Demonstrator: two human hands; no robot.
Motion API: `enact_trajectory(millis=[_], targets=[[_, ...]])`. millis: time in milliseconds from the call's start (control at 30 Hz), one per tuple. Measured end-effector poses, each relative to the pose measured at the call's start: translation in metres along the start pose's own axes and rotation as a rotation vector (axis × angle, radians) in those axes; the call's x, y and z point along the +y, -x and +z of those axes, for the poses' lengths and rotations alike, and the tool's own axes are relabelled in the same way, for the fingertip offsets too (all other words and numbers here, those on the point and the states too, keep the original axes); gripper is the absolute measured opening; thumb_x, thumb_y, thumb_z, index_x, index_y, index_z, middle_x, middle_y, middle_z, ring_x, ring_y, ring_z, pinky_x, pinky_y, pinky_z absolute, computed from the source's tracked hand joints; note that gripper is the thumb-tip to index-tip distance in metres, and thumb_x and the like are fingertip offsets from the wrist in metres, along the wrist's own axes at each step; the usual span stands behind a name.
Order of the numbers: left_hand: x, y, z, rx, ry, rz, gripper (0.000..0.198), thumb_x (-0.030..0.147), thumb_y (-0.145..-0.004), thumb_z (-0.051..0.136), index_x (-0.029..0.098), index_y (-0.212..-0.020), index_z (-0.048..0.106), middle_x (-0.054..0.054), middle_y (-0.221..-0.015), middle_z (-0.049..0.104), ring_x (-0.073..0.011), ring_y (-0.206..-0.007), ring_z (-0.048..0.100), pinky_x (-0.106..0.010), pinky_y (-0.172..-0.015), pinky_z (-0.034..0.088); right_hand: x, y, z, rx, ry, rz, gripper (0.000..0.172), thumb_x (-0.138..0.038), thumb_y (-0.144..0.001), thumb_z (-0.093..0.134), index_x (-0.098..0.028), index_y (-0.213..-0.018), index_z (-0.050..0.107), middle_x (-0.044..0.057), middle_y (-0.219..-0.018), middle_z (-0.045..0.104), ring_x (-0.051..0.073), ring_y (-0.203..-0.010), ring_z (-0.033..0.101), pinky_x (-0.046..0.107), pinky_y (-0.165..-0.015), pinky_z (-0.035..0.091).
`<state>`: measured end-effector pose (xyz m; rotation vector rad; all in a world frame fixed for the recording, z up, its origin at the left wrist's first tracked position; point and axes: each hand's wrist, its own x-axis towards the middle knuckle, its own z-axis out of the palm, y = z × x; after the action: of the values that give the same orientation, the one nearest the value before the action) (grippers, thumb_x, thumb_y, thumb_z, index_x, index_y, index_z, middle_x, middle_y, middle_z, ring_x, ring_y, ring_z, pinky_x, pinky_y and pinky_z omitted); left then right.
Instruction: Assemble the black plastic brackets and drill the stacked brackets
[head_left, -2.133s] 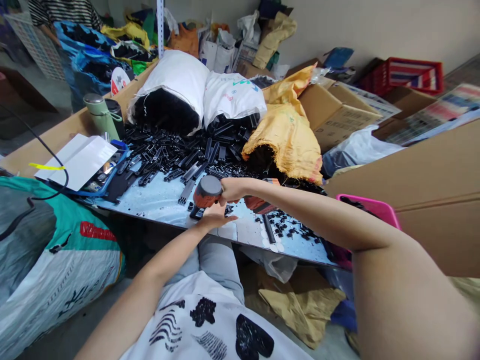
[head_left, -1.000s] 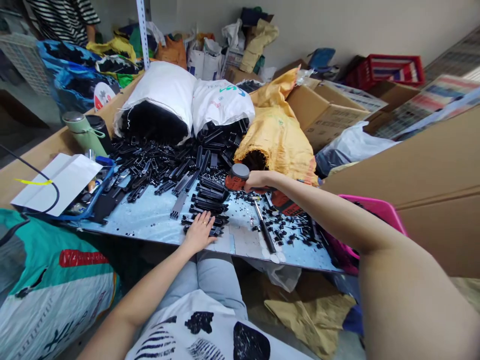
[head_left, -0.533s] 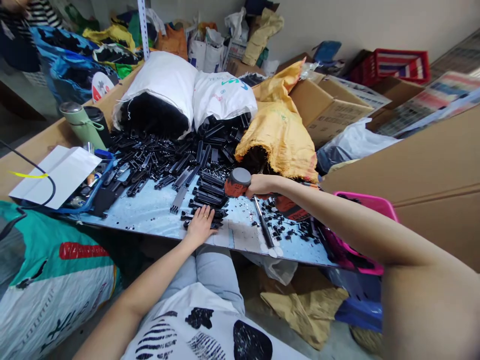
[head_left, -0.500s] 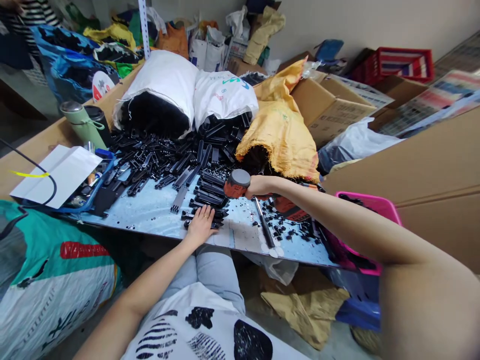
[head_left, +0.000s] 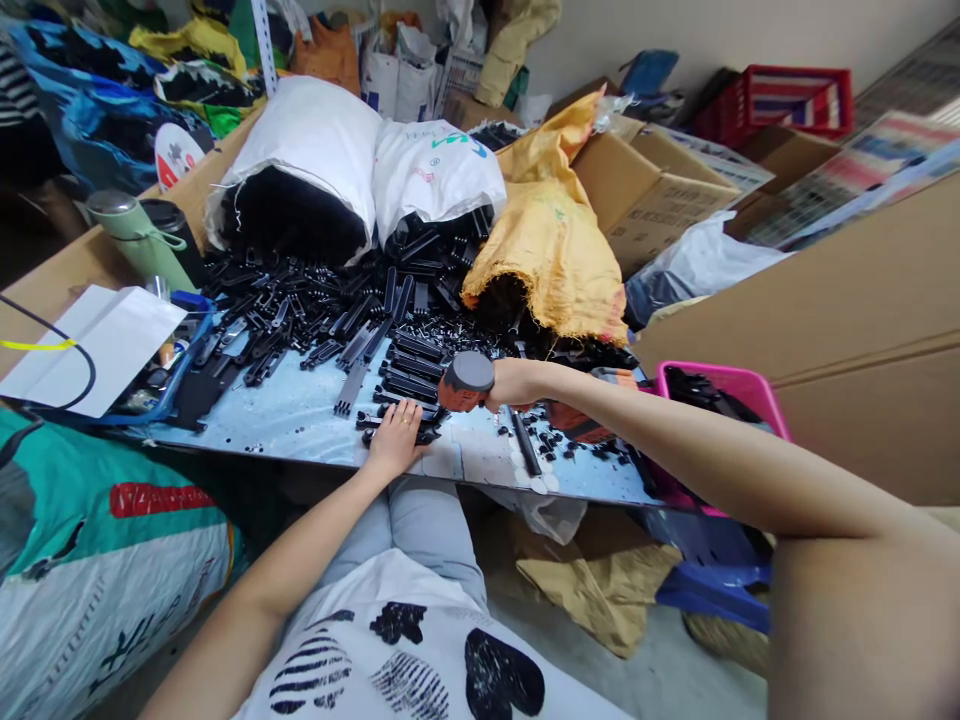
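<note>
My right hand point(head_left: 514, 383) is closed around the handle of an orange tool with a dark grey round head point(head_left: 465, 380), held just above the pale blue table point(head_left: 292, 405). My left hand point(head_left: 395, 440) lies flat with fingers spread, pressing on a black plastic part point(head_left: 420, 436) at the table's near edge. A neat stack of black strips point(head_left: 409, 368) sits just beyond my left hand. A big loose heap of black plastic parts point(head_left: 322, 300) covers the middle of the table.
White sacks point(head_left: 315, 150) and a yellow sack point(head_left: 551, 250) spill black parts at the back. A green flask point(head_left: 139, 240) and white paper point(head_left: 90, 335) sit at the left, a pink bin point(head_left: 739, 385) at the right, cardboard boxes point(head_left: 825, 330) beyond. Small black bits point(head_left: 577, 450) litter the right.
The tool in my right hand has come down and nearer, toward my left hand. My left hand has stayed flat on the black part. The view has tilted slightly downward.
</note>
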<state>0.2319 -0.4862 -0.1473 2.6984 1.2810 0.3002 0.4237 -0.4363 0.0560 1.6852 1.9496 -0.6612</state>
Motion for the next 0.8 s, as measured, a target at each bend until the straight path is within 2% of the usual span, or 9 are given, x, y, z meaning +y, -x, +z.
enact_trajectory(millis=[100, 267, 367, 500, 633, 733, 800], targets=[[0.000, 0.001, -0.001, 0.019, -0.007, 0.007, 0.076, 0.052, -0.083, 0.053, 0.006, -0.140, 0.034, -0.017, -0.145, 0.035, -0.0299, -0.137, 0.026, -0.043, -0.113, 0.017, -0.004, 0.005, 0.005, -0.033, 0.074, 0.022, 0.026, -0.031, -0.060, 0.063, -0.017, -0.081, 0.071, 0.005, -0.073, 0.066, 0.022, -0.070, 0.062, 0.025, -0.057, 0.042], [0.000, 0.003, -0.001, 0.041, -0.011, 0.014, 0.075, 0.051, -0.082, 0.053, 0.006, -0.139, 0.036, -0.019, -0.145, 0.035, -0.0309, -0.136, 0.027, -0.044, -0.113, 0.017, -0.021, 0.035, 0.004, 0.027, 0.225, 0.051, 0.033, -0.036, -0.060, 0.060, -0.015, -0.083, 0.071, 0.009, -0.078, 0.067, 0.023, -0.072, 0.063, 0.025, -0.053, 0.040], [-0.001, 0.004, 0.002, 0.054, -0.001, 0.018, 0.075, 0.049, -0.082, 0.055, 0.005, -0.139, 0.037, -0.019, -0.145, 0.034, -0.0311, -0.137, 0.026, -0.045, -0.113, 0.017, -0.029, 0.038, 0.007, -0.028, 0.152, -0.011, 0.027, -0.033, -0.060, 0.061, -0.017, -0.079, 0.071, 0.006, -0.073, 0.066, 0.021, -0.069, 0.063, 0.023, -0.055, 0.041], [-0.002, 0.003, 0.003, 0.057, 0.022, 0.022, 0.075, 0.048, -0.081, 0.056, 0.005, -0.139, 0.037, -0.020, -0.145, 0.034, -0.0320, -0.137, 0.025, -0.046, -0.113, 0.017, -0.028, 0.025, 0.020, -0.066, 0.043, -0.005, 0.016, -0.027, -0.057, 0.065, -0.016, -0.069, 0.070, 0.005, -0.062, 0.063, 0.020, -0.063, 0.062, 0.024, -0.054, 0.042], [-0.001, 0.002, 0.002, 0.055, 0.023, 0.025, 0.076, 0.047, -0.081, 0.056, 0.007, -0.141, 0.033, -0.019, -0.146, 0.033, -0.0309, -0.139, 0.022, -0.046, -0.113, 0.016, 0.001, 0.033, 0.046, 0.027, -0.154, -0.004, 0.021, -0.025, -0.057, 0.069, -0.017, -0.076, 0.069, 0.003, -0.063, 0.063, 0.019, -0.062, 0.060, 0.024, -0.054, 0.043], [0.000, 0.001, 0.002, 0.043, -0.001, 0.024, 0.076, 0.048, -0.082, 0.054, 0.007, -0.142, 0.031, -0.020, -0.147, 0.030, -0.0310, -0.139, 0.020, -0.046, -0.113, 0.016, 0.046, 0.049, 0.072, 0.101, -0.514, 0.003, 0.031, -0.026, -0.060, 0.069, -0.016, -0.089, 0.067, 0.001, -0.065, 0.062, 0.015, -0.057, 0.057, 0.023, -0.053, 0.044], [0.001, 0.001, 0.002, 0.032, -0.020, 0.030, 0.075, 0.048, -0.083, 0.054, 0.007, -0.142, 0.031, -0.019, -0.147, 0.030, -0.0311, -0.140, 0.020, -0.047, -0.113, 0.016, 0.084, 0.057, 0.089, 0.238, -0.723, 0.049, 0.039, -0.025, -0.061, 0.069, -0.014, -0.099, 0.064, 0.001, -0.067, 0.062, 0.014, -0.056, 0.055, 0.023, -0.054, 0.045]])
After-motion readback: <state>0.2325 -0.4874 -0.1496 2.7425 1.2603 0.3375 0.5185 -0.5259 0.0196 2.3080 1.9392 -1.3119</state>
